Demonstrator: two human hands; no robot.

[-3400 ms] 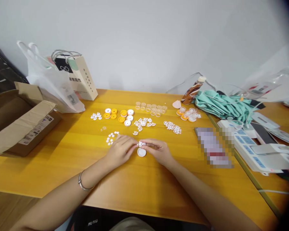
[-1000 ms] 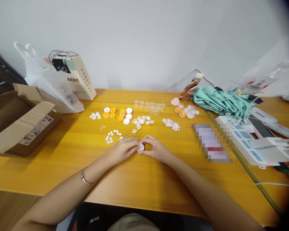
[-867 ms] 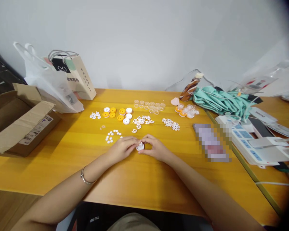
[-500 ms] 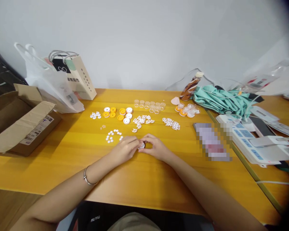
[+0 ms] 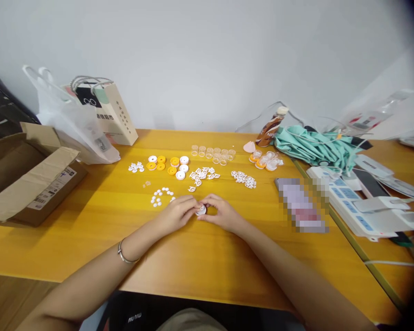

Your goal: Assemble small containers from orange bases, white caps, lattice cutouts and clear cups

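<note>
"NES" on the brown bottle (image 5: pixel 270 130), "超市" on the paper bag (image 5: pixel 119 115), upside-down "MIU MIU" on black fabric (image 5: pixel 124 305)

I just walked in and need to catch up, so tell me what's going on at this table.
A person's left hand and right hand meet over a small round white piece, with fingers of both at it. Just beyond lie white openwork pieces, with small white discs off to the left. Farther back are orange and white round parts and clear cups. A phone lies to the right.
</note>
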